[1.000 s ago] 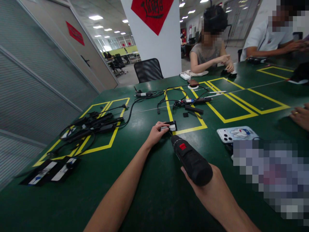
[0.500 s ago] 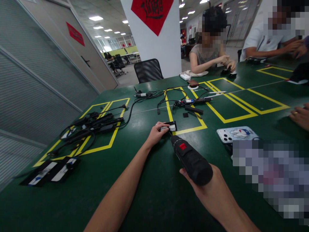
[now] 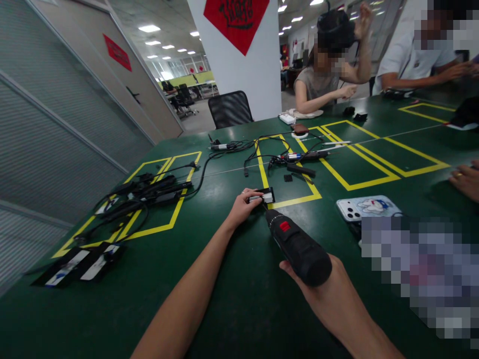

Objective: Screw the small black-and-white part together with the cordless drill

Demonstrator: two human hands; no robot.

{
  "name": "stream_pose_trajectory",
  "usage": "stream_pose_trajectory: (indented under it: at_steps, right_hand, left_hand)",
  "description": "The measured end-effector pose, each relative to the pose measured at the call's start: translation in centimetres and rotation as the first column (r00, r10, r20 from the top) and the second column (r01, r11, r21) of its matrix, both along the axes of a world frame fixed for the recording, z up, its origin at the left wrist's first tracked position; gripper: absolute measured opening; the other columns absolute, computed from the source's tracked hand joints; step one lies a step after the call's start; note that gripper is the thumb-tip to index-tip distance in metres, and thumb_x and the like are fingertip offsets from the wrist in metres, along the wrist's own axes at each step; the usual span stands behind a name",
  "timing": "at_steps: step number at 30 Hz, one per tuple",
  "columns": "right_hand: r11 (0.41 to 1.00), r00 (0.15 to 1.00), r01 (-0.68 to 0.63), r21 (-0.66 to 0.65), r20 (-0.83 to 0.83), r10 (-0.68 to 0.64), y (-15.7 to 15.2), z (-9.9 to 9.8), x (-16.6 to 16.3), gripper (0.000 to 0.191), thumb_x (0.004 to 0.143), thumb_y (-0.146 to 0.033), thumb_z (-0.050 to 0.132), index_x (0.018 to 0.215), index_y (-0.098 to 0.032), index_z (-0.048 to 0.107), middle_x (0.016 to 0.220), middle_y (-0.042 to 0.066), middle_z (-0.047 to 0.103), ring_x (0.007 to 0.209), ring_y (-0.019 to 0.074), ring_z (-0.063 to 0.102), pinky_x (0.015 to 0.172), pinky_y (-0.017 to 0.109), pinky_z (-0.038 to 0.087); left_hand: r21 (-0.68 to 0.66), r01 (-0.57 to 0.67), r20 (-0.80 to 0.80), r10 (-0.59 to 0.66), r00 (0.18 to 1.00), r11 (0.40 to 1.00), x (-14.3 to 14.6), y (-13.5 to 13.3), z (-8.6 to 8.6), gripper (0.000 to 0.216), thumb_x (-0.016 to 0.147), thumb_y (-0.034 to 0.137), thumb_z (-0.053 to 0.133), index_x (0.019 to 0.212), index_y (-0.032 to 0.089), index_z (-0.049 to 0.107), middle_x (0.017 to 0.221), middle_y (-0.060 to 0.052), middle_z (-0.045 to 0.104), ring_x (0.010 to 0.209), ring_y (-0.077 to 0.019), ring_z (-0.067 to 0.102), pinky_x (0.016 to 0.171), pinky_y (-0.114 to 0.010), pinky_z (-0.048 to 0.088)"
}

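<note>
My right hand is wrapped round a black electric screwdriver with a red switch, its tip pointing at a small black and silver part on the green table. My left hand pinches that part at its left end and holds it down on the table beside a yellow tape line.
Black cables and adapters lie in a yellow-taped box to the left. More tools and wires lie beyond the part. A phone rests to the right. Two people sit at the far side, and another person's hand rests at the right edge.
My hands and the screwdriver have barely moved. The seated person across the table has raised one arm to their head.
</note>
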State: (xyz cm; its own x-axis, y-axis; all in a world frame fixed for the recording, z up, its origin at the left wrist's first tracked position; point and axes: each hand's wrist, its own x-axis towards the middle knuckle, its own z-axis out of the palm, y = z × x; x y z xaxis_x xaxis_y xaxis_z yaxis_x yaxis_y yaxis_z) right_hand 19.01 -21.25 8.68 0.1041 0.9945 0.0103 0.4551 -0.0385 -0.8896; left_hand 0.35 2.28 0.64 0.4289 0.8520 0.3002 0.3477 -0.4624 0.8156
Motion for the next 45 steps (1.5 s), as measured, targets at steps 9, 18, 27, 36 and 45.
stream_pose_trajectory:
  at_steps: [9, 18, 27, 36, 45]
  right_hand:
    - [0.999, 1.000, -0.020, 0.034, 0.022, 0.019, 0.03, -0.29, 0.08, 0.017, 0.084, -0.030, 0.062, 0.098, -0.022, 0.066, 0.075, 0.000, 0.070, 0.062, 0.0174, 0.065, 0.054, 0.026, 0.047]
    - [1.000, 0.999, -0.020, 0.008, 0.046, 0.019, -0.03, -0.10, 0.20, 0.028, 0.084, -0.035, 0.062, 0.110, -0.023, 0.063, 0.076, 0.000, 0.069, 0.062, 0.0174, 0.064, 0.054, 0.026, 0.046]
    - [1.000, 0.998, -0.019, 0.023, 0.060, 0.017, 0.22, -0.24, 0.00, 0.011, 0.084, -0.031, 0.062, 0.092, -0.024, 0.066, 0.073, -0.002, 0.068, 0.059, 0.0155, 0.064, 0.051, 0.025, 0.044]
    - [0.999, 0.998, -0.021, 0.024, 0.051, 0.020, 0.11, -0.40, 0.10, 0.011, 0.083, -0.030, 0.063, 0.091, -0.022, 0.066, 0.071, -0.001, 0.068, 0.060, 0.0165, 0.064, 0.051, 0.025, 0.045]
    - [0.999, 0.999, -0.031, 0.031, 0.031, 0.030, -0.03, -0.53, 0.07, 0.017, 0.084, -0.029, 0.062, 0.099, -0.023, 0.066, 0.074, -0.001, 0.069, 0.060, 0.0162, 0.064, 0.052, 0.025, 0.046]
  left_hand:
    - [0.007, -0.001, -0.003, 0.001, 1.000, 1.000, -0.04, 0.12, -0.17, 0.024, 0.084, 0.033, 0.062, 0.103, 0.023, 0.072, 0.105, -0.006, 0.063, 0.114, -0.0239, 0.055, 0.102, -0.039, 0.040]
    - [0.004, -0.004, 0.005, 0.004, 1.000, 1.000, 0.06, 0.04, -0.04, 0.023, 0.083, 0.032, 0.062, 0.102, 0.023, 0.072, 0.105, -0.006, 0.064, 0.117, -0.0241, 0.054, 0.103, -0.039, 0.039]
    - [0.011, -0.001, 0.013, 0.001, 1.000, 1.000, 0.05, 0.17, -0.28, 0.023, 0.083, 0.033, 0.062, 0.102, 0.023, 0.072, 0.106, -0.006, 0.064, 0.116, -0.0239, 0.055, 0.102, -0.038, 0.040]
    - [0.013, 0.009, 0.031, -0.009, 0.999, 1.000, -0.04, 0.21, -0.49, 0.022, 0.083, 0.032, 0.063, 0.101, 0.023, 0.072, 0.106, -0.006, 0.064, 0.116, -0.0233, 0.055, 0.103, -0.038, 0.039]
    - [0.001, 0.011, 0.020, -0.011, 1.000, 1.000, -0.04, 0.14, -0.24, 0.023, 0.084, 0.033, 0.062, 0.103, 0.023, 0.071, 0.107, -0.007, 0.064, 0.119, -0.0241, 0.054, 0.103, -0.038, 0.039]
